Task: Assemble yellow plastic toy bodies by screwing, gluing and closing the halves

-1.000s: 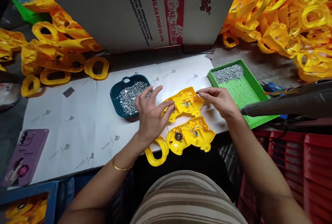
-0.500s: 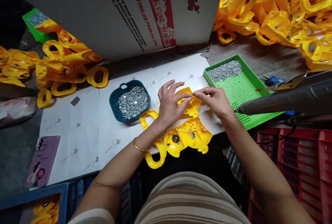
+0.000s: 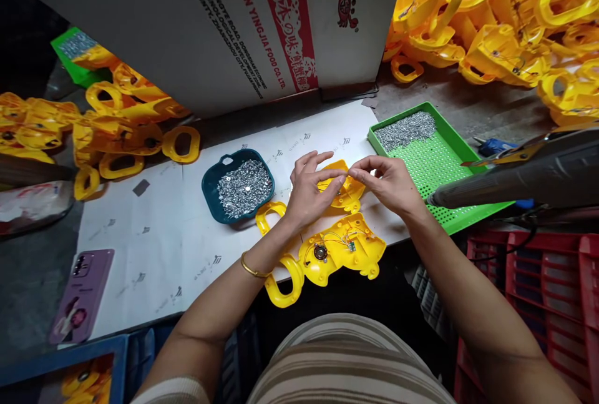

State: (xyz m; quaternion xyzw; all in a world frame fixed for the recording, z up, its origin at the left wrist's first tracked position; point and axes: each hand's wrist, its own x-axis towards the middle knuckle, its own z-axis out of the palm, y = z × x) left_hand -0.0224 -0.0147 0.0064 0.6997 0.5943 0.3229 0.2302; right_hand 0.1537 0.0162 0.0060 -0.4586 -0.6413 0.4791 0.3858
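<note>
Above a yellow plastic shell half (image 3: 352,195), the fingertips of my two hands meet. My left hand (image 3: 312,188) pinches with thumb and forefinger, its other fingers raised; whatever sits in the pinch is too small to name. My right hand (image 3: 386,180) pinches at the same spot, also on something I cannot make out. Closer to me lies a second yellow shell half (image 3: 339,248), inside up, with a round black speaker (image 3: 321,253), thin wires and a small circuit board (image 3: 351,246). Its loop handle (image 3: 285,298) reaches past the table edge.
A dark teal tray (image 3: 210,188) of small metal parts stands left, a green tray (image 3: 461,220) with screws right. A grey tool shaft (image 3: 496,179) juts over the green tray. A carton (image 3: 196,35) blocks the back. Yellow shells (image 3: 505,48) are heaped behind; a purple phone (image 3: 84,298) lies left.
The view has shifted slightly, so the whole scene sits a little further right and lower. My hands keep their fingertips together over the far shell half, with hardly any movement.
</note>
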